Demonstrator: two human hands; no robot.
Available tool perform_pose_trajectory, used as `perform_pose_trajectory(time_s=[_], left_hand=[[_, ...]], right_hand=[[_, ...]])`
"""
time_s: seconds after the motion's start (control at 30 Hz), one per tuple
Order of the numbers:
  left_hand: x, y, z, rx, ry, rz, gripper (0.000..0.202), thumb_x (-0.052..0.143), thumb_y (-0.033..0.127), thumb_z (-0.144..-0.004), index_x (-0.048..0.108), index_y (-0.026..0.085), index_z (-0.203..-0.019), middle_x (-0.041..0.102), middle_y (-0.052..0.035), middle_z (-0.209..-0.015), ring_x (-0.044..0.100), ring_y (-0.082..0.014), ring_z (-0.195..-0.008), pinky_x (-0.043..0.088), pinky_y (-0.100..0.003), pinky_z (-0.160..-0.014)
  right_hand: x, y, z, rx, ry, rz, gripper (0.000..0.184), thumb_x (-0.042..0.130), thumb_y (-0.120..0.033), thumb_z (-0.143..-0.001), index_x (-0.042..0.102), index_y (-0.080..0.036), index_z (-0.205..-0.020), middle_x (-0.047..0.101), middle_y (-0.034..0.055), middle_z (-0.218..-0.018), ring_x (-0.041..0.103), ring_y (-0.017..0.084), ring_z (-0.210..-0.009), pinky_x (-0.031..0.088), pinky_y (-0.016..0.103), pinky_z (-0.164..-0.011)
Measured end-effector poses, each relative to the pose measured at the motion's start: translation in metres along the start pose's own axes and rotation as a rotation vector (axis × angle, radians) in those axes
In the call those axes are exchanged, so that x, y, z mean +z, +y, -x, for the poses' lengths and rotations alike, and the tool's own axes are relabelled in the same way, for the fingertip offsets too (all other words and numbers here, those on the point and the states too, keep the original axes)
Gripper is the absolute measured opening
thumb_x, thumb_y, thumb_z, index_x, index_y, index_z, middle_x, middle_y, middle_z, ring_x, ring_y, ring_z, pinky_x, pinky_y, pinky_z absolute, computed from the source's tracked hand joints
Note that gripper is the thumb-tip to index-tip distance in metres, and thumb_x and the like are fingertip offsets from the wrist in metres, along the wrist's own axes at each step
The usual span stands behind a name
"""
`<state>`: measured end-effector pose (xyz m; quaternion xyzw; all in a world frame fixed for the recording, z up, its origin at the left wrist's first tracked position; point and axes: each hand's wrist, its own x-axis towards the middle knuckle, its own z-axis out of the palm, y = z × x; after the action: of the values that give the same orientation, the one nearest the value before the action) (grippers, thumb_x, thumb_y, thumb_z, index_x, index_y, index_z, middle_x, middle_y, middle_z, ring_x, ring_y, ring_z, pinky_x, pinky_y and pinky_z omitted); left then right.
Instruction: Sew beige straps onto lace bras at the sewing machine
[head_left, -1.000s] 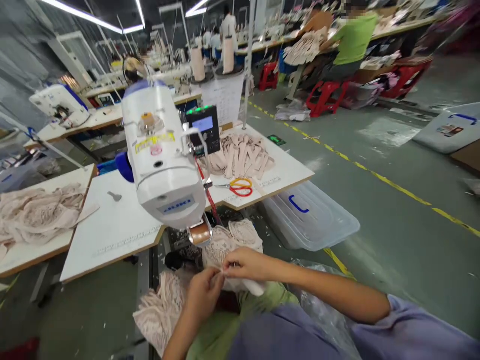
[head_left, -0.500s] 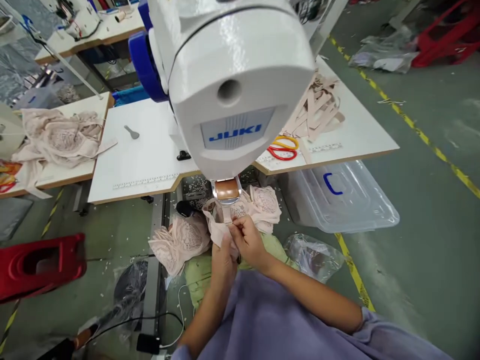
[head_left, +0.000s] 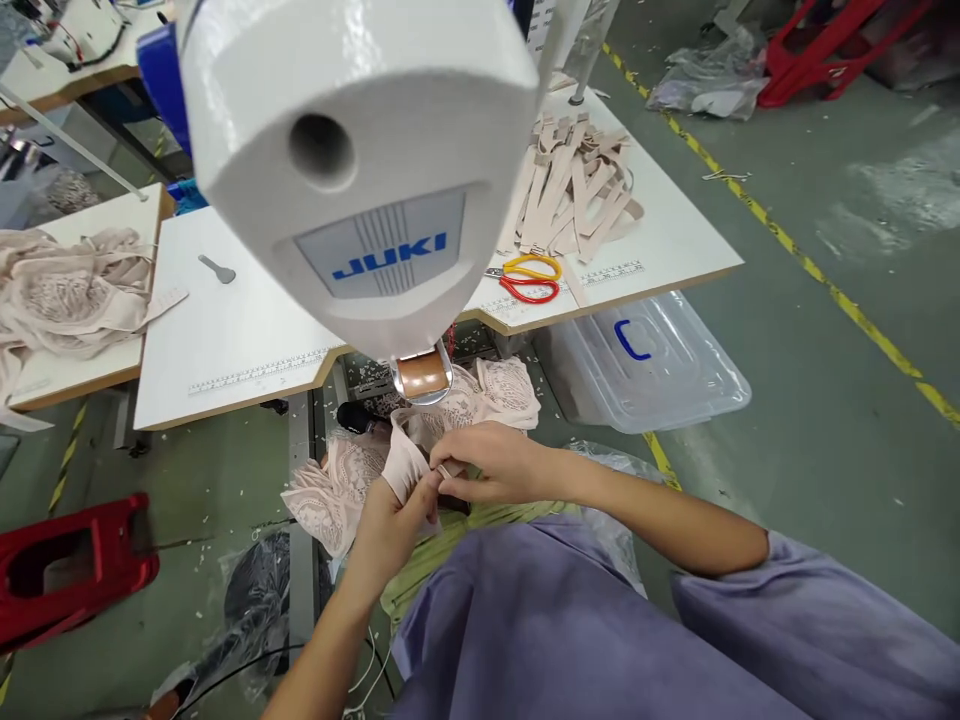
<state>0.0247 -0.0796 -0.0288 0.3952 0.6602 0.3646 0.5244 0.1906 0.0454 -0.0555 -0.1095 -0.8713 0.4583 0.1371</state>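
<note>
A pale pink lace garment [head_left: 420,440] hangs below the head of a white JUKI sewing machine [head_left: 360,170]. My left hand [head_left: 394,520] is closed on a fold of this fabric, just under the machine's metal foot [head_left: 424,375]. My right hand [head_left: 491,462] pinches a narrow strap end of the same garment, fingertips touching those of the left hand. More lace cups [head_left: 334,490] droop to the left of my hands.
A pile of beige strap pieces [head_left: 574,185] and red-and-yellow scissors [head_left: 529,280] lie on the white table [head_left: 240,340]. A clear plastic bin lid [head_left: 645,360] rests on the floor at right. Lace garments [head_left: 60,290] sit on the left table; a red stool [head_left: 67,565] lies lower left.
The view swung down and closer to the machine head. My hands stayed together on the lace garment under the foot, with the left hand now gripping a fold and the right pinching the strap.
</note>
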Motion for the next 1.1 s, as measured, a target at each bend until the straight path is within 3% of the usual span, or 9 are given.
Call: perform_pose_trajectory(time_s=[0.1,0.23,0.43,0.57,0.67,0.8,0.97,1.1], left_hand=[[-0.003,0.002,-0.001,-0.023,-0.005,-0.009,0.04,0.057,0.049,-0.091,0.06,0.017,-0.067,0.059,-0.0008,-0.063,0.053,-0.0134,-0.062,0.042,-0.025,-0.061],[-0.004,0.002,-0.002,-0.053,0.17,0.19,0.032,0.063,0.045,-0.09,0.07,0.015,-0.097,0.068,-0.003,-0.074,0.063,-0.0166,-0.072,0.05,-0.028,-0.072],[0.015,-0.004,-0.011,-0.022,0.335,0.483,0.024,0.076,0.038,-0.081,0.072,0.015,-0.081,0.065,-0.0001,-0.067,0.058,-0.0103,-0.064,0.048,-0.021,-0.066],[0.032,-0.008,-0.016,0.007,0.403,0.601,0.025,0.083,0.033,-0.074,0.074,0.016,-0.09,0.069,0.0012,-0.073,0.061,-0.009,-0.067,0.049,-0.018,-0.065],[0.038,-0.005,-0.015,0.005,0.405,0.605,0.036,0.082,0.034,-0.074,0.074,0.018,-0.105,0.076,-0.0039,-0.095,0.07,-0.0155,-0.086,0.055,-0.024,-0.079],[0.036,0.0,-0.008,0.011,0.376,0.372,0.036,0.075,0.036,-0.081,0.074,0.017,-0.111,0.076,-0.0086,-0.111,0.07,-0.0242,-0.107,0.056,-0.032,-0.092],[0.032,0.002,-0.002,0.063,0.387,0.12,0.036,0.079,0.036,-0.076,0.077,0.014,-0.105,0.078,-0.009,-0.098,0.074,-0.0266,-0.091,0.061,-0.033,-0.077],[0.037,0.005,-0.002,0.097,0.402,0.09,0.03,0.079,0.035,-0.076,0.078,0.012,-0.094,0.077,-0.006,-0.078,0.072,-0.0215,-0.07,0.06,-0.029,-0.064]], right_hand=[[-0.003,0.0,0.003,0.143,0.122,-0.061,0.011,0.059,-0.029,-0.087,0.059,-0.022,-0.096,0.058,-0.0046,-0.07,0.049,0.01,-0.057,0.036,0.024,-0.056],[-0.004,0.002,0.014,0.3,0.462,0.004,0.003,0.057,-0.021,-0.087,0.059,-0.021,-0.086,0.051,-0.0055,-0.063,0.044,0.01,-0.053,0.036,0.023,-0.055],[0.016,-0.006,0.015,0.026,0.55,0.084,0.013,0.055,-0.016,-0.094,0.066,-0.021,-0.099,0.07,0.0036,-0.091,0.064,0.014,-0.083,0.049,0.025,-0.073],[0.029,-0.011,0.007,0.021,0.611,0.089,0.013,0.056,-0.02,-0.095,0.067,-0.021,-0.1,0.071,0.0049,-0.091,0.066,0.014,-0.082,0.051,0.025,-0.069],[0.031,-0.009,0.004,0.079,0.615,0.081,0.013,0.056,-0.022,-0.095,0.068,-0.02,-0.099,0.071,0.0049,-0.092,0.066,0.014,-0.082,0.05,0.024,-0.069],[0.022,-0.006,0.007,0.101,0.545,0.072,0.012,0.057,-0.023,-0.094,0.068,-0.02,-0.092,0.07,0.0028,-0.089,0.064,0.012,-0.078,0.045,0.022,-0.066],[0.002,-0.006,0.011,0.044,0.329,0.058,0.009,0.058,-0.015,-0.084,0.064,-0.019,-0.079,0.064,0.0003,-0.078,0.056,0.012,-0.07,0.038,0.023,-0.062],[-0.005,-0.004,0.013,0.041,0.239,-0.018,0.01,0.055,-0.013,-0.082,0.063,-0.018,-0.079,0.059,-0.0001,-0.078,0.052,0.012,-0.07,0.037,0.023,-0.064]])
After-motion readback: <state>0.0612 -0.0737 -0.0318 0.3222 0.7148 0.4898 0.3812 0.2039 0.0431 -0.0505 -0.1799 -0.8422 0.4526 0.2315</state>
